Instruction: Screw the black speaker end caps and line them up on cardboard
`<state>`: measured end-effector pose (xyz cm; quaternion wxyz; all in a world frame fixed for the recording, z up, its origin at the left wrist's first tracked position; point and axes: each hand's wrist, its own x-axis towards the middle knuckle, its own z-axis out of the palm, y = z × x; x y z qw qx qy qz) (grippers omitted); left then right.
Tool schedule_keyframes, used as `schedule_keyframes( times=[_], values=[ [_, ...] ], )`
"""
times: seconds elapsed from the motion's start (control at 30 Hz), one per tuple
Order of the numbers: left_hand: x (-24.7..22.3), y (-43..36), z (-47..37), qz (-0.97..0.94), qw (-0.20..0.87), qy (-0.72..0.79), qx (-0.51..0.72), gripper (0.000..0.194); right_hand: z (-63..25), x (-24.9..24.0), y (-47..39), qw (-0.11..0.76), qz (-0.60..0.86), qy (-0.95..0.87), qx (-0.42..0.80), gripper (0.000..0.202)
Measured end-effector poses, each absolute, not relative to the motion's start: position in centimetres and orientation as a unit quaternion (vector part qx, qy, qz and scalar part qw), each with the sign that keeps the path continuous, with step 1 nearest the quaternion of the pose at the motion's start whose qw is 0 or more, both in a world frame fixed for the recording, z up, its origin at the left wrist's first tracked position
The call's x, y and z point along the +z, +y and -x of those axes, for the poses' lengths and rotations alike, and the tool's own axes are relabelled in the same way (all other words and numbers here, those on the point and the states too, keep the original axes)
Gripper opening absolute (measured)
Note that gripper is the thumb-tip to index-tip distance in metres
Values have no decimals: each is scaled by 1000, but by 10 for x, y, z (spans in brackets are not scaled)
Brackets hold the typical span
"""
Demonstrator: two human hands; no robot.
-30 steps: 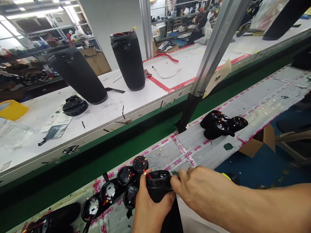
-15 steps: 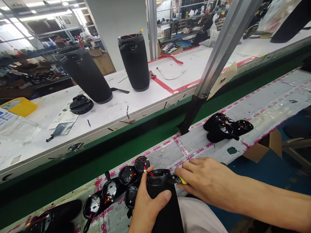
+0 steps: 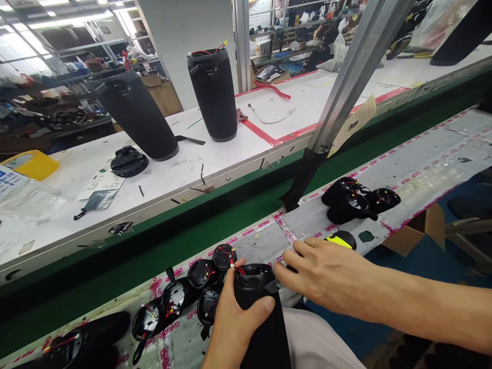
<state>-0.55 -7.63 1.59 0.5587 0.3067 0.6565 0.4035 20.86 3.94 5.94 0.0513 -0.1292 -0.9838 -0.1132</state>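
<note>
While the left hand (image 3: 239,320), thumb and fingers spread around it, grips the black cylinder (image 3: 266,335) at lower centre, long axis running up the frame, its rim (image 3: 251,281) lies just left of the curled right hand (image 3: 317,269), whose hold on the yellow-and-black object (image 3: 341,240) I cannot tell.

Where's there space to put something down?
The green strip left of the metal post, between the white table and taped bench, looks bare. So does a patch of table between the thin cable and post. It's crowded beside the left hand, where open black cylinders cluster.
</note>
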Motion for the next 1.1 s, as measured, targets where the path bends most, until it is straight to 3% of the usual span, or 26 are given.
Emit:
schedule_keyframes(
  times=[0.37,0.7,0.87,1.1],
  values=[
    [21,-72,-1,-326,525,688,381,93,-202,83,45,39,76,-973,-215,8],
    [26,-69,-7,-334,527,684,377,80,-198,86,54,-10,41,-977,-209,6],
    [25,-70,-7,-339,527,689,366,85,-199,75,54,-34,29,-982,-185,9],
    [17,-71,-1,-339,554,644,404,91,-207,73,56,39,47,-986,-154,7]
  ],
)
